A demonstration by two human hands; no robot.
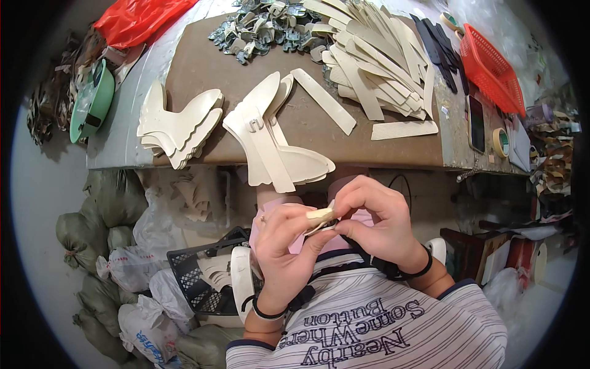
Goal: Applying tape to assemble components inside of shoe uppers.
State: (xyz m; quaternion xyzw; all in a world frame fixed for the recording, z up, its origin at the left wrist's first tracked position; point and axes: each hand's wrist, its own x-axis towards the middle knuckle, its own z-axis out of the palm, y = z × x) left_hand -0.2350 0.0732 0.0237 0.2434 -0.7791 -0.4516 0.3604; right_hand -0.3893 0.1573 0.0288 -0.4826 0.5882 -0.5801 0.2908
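Note:
My left hand (284, 237) and my right hand (378, 215) meet in front of my lap, below the table edge. Both pinch a small cream and dark piece (321, 230), mostly hidden by my fingers. A pale yellowish wrap covers my left index fingertip. On the table just beyond, cream scalloped shoe-upper-like pieces (307, 161) lie stacked, with a cream strap (270, 154) carrying a metal buckle (254, 125) across them. A similar stack (178, 132) lies to its left. One loose strap (326, 101) rests to the right, near a big strap pile (381, 61).
Metal buckles (264, 31) are heaped at the back. A red basket (491, 67), dark straps (437, 46), a phone (475, 123) and a tape roll (501, 142) line the right side. A green basin (92, 101) stands left; a black crate (184, 270) and sacks (120, 197) sit below.

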